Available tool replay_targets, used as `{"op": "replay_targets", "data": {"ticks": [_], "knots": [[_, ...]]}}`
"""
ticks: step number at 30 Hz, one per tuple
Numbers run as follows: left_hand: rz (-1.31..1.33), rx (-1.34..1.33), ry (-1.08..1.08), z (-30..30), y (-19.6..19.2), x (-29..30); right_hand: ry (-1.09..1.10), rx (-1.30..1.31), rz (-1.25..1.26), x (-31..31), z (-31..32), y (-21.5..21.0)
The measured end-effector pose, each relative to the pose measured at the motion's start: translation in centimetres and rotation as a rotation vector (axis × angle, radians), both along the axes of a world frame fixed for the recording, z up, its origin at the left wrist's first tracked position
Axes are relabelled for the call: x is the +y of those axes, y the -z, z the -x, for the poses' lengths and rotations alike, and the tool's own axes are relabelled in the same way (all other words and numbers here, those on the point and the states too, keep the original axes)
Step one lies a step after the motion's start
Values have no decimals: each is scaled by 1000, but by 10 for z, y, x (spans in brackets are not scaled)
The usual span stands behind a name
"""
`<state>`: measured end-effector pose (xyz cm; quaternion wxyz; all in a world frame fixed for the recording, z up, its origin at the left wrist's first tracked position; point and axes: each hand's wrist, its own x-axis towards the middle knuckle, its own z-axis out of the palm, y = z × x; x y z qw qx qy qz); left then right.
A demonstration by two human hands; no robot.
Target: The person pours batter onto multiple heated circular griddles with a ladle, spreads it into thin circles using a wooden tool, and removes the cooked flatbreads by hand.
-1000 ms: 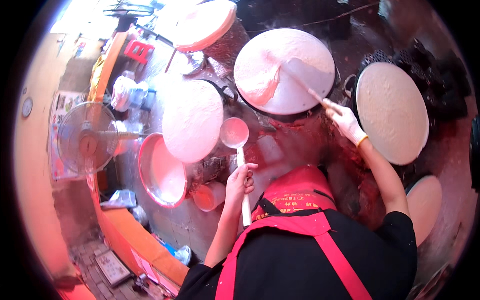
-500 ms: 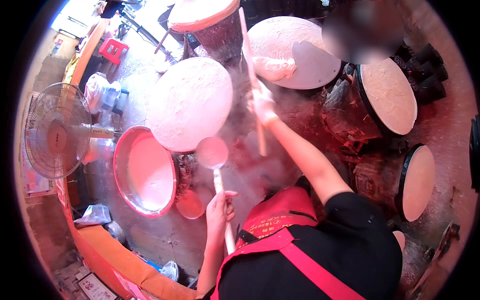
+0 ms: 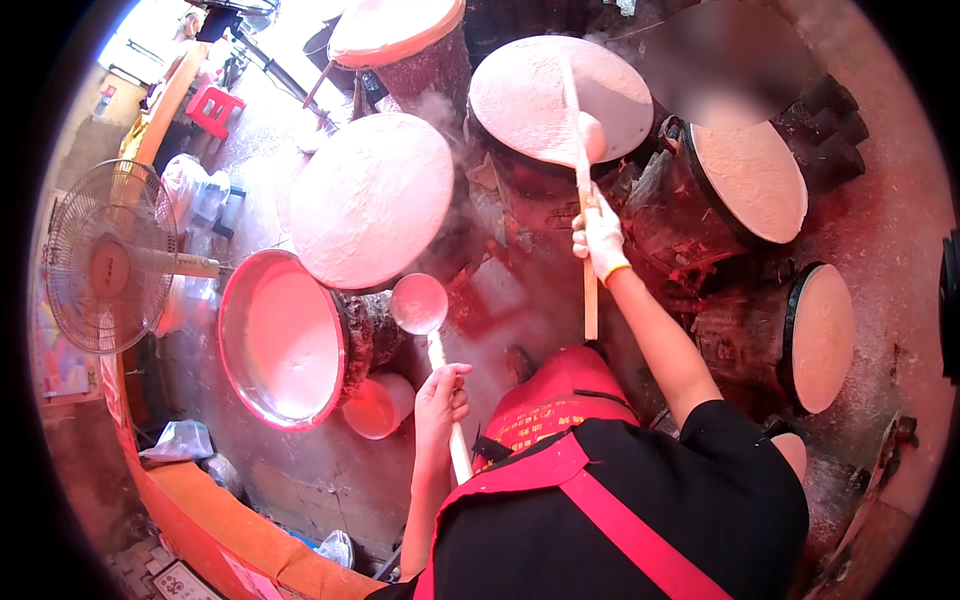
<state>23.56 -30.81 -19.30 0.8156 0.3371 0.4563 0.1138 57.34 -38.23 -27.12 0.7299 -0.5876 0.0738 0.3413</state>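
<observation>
**Ladle and stick over the round steamers**

The left hand (image 3: pixel 440 395) is wrapped around the ladle (image 3: pixel 420 305) handle, its bowl just right of the batter basin (image 3: pixel 285 345). The gloved right hand (image 3: pixel 600 235) grips a long stick (image 3: pixel 578 150), reaching far onto the steamer disc (image 3: pixel 560 95).

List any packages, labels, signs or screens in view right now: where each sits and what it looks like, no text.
Poster: far left edge, behind the fan; flat, pale with blue and pink patches.
Small card: bottom left, below the orange counter edge; pale rectangle, dark border.
Apron print: on the red apron, by the ladle handle in the left hand; yellow marks.
Plastic bag: lower left; crumpled, clear-grey.
No screens.
</observation>
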Motion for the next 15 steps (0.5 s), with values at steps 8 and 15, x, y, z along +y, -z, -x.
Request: {"op": "replay_targets", "data": {"ticks": [8, 15], "knots": [[-27, -23, 63, -72, -12, -22, -378, 95, -123, -9, -16, 4], [-30, -18, 46, -128, -10, -52, -247, 121, -144, -101, -121, 2]]}}
